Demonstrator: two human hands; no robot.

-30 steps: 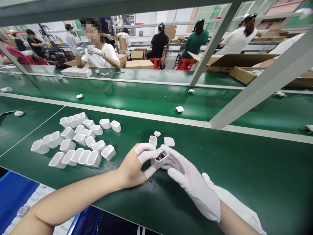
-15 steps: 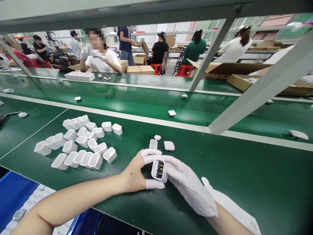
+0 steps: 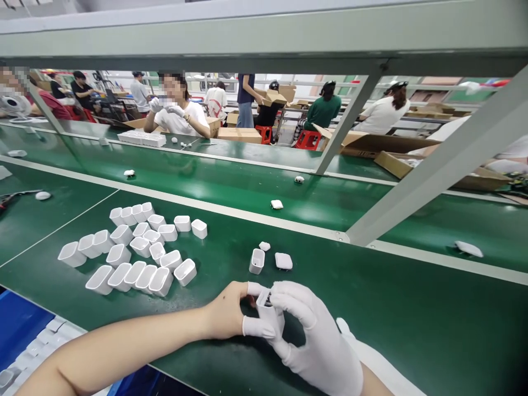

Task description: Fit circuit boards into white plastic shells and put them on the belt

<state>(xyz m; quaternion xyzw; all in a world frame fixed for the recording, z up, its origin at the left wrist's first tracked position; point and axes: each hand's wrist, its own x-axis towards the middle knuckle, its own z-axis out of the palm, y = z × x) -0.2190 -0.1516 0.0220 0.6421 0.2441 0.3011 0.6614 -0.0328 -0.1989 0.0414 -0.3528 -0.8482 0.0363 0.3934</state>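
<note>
A white open-topped plastic casing (image 3: 270,317) with dark parts inside its mouth is held between my hands near the front of the green bench. My left hand (image 3: 226,312), with white cots on its fingertips, grips the casing from the left between thumb and fingers. My right hand (image 3: 319,327), in a white glove, curls its fingers over the casing's top, and its thumb presses low on the right side. The fingers partly hide the opening. Just beyond my hands stand another white casing (image 3: 257,262), a small white piece (image 3: 264,246) and a rounded white part (image 3: 283,261).
Several white casings (image 3: 119,278) stand grouped on the left. Beyond a pale rail, white parts (image 3: 276,204) lie on a green belt (image 3: 231,190). A slanted metal post (image 3: 416,170) rises at right. A co-worker (image 3: 181,113) sits opposite. A blue bin (image 3: 25,313) holds casings at lower left.
The casing has turned more upright, and my right fingers have moved onto its top. The view has tilted up slightly. Parts on the belt have shifted left relative to the post.
</note>
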